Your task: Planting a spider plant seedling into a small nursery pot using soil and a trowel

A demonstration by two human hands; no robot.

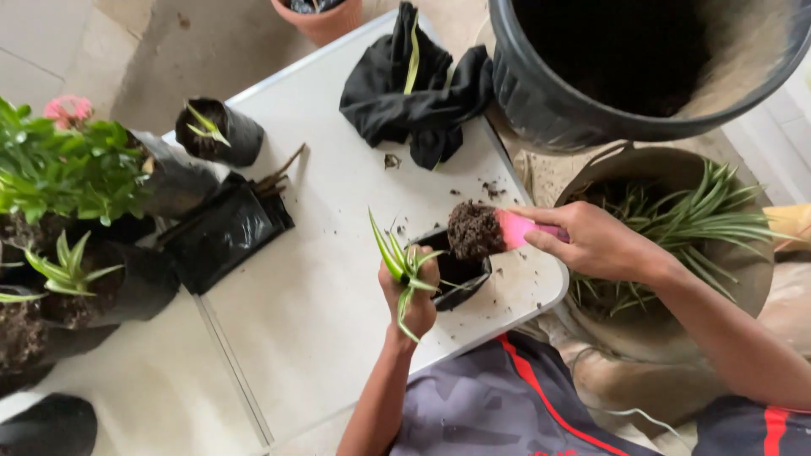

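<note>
At the worktop's (338,279) near edge we have both hands busy over a small black grow bag (460,272). Left hand (414,295) is clenched around a small striped plantlet (404,266), gripped low on the stem so the leaves fan up clear of the fist and the base points toward the bag. Right hand (596,243) is closed on a pink trowel (517,228), blade level and heaped with dark soil (473,230), held right over the bag mouth, so spill drops in the bag or on the worktop.

Plantlet: narrow green leaves with pale yellow-cream edges, a few strands trailing below the fist; we can't tell if roots show. Bag sits just beside the left hand, rim open, partly hidden by trowel and hand.

Around it: soil crumbs (494,190) scattered on the worktop, a crumpled black cloth (414,93) at the far side, more filled black bags (220,135) well apart on the left, a big black tub (574,93) and a pot of the same striped plant (676,228) to the right, off the worktop.
</note>
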